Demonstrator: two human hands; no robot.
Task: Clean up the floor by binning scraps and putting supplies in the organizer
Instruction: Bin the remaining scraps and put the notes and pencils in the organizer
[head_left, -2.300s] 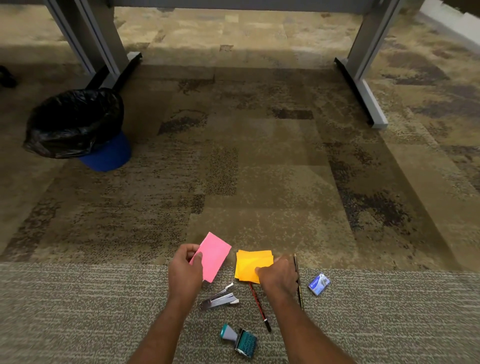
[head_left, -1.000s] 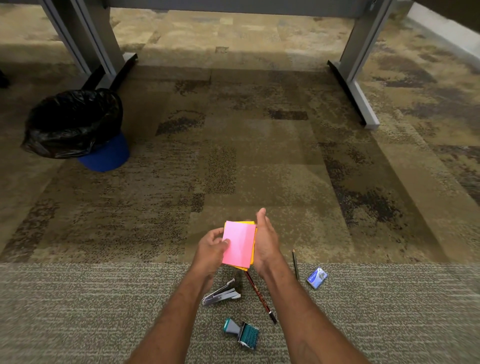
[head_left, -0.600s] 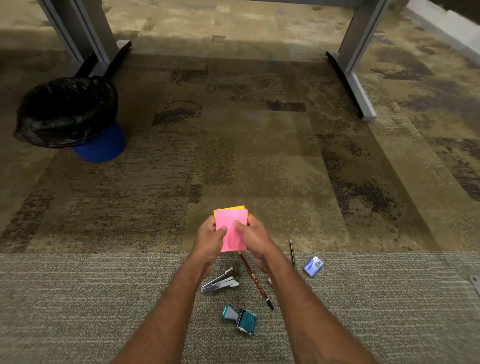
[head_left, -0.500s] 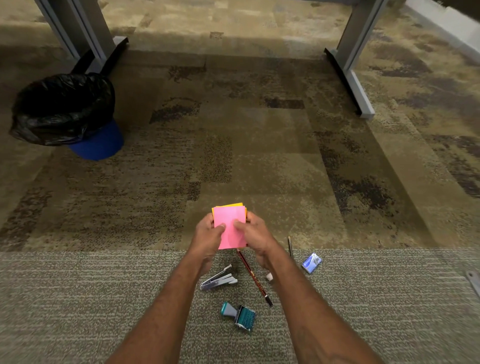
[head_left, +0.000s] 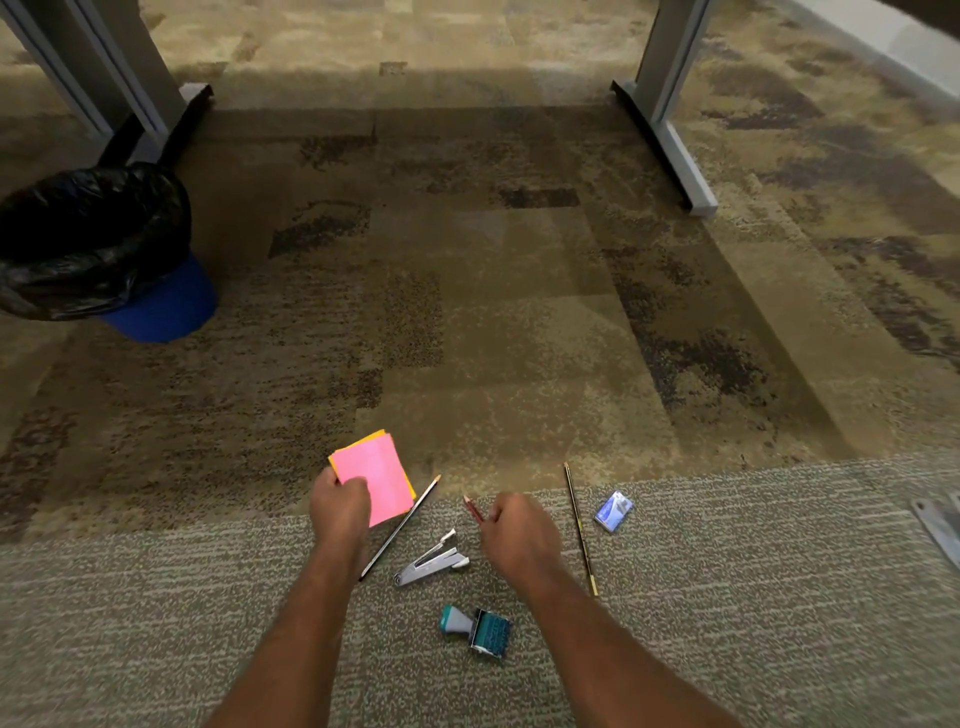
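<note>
Patterned tan-and-grey carpet floor. Lying on it: a grey pencil, a silver metal stapler, a teal rubber stamp, a thin yellow-black pencil, a small blue box.

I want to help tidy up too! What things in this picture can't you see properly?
- Head view: inside of the bin; its black bag drapes over it.
- Red pencil: only its tip shows; the right hand covers the rest.
- Orange paper: just an edge, behind the pink paper held by the left hand.
- Grey object: cut off by the right edge.
- Small blue box: print too small to read.
</note>
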